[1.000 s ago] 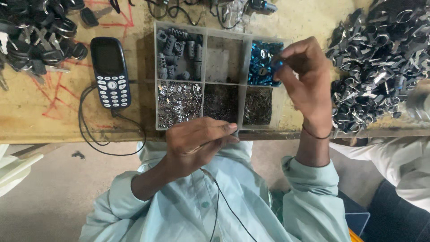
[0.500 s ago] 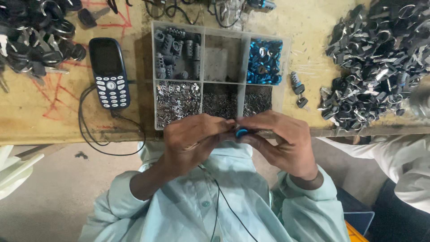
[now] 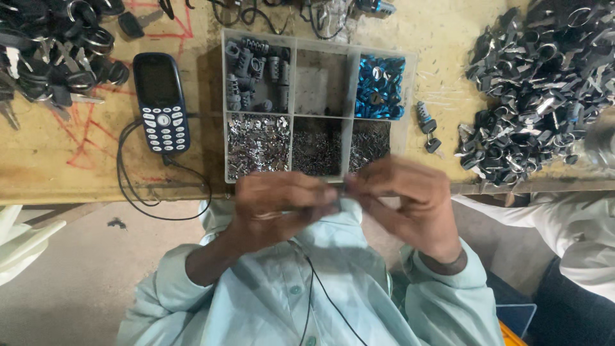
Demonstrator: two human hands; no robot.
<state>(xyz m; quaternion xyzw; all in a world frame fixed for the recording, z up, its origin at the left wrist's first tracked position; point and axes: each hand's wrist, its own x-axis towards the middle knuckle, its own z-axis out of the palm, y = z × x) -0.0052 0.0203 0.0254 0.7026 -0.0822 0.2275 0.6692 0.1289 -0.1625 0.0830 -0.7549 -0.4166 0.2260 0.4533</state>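
Both hands meet in front of the chest, just below the tabletop (image 3: pixel 57 173) edge. The left hand (image 3: pixel 278 208) and the right hand (image 3: pixel 410 205) pinch one small part (image 3: pixel 343 190) between their fingertips; it is blurred, so its kind is unclear. Just above them lies the clear compartment box (image 3: pixel 351 77) with blue pieces (image 3: pixel 379 86).

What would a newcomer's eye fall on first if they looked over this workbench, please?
First, the left hand and right hand, meeting fingertip to fingertip over the pale blue shirt at the bench edge, blurred, with whatever they pinch too small to tell. Just beyond sits the clear plastic six-compartment tray, its bright blue metal caps at top right. A dark blue keypad phone lies left of it; a heap of black-and-silver keys fills the right.
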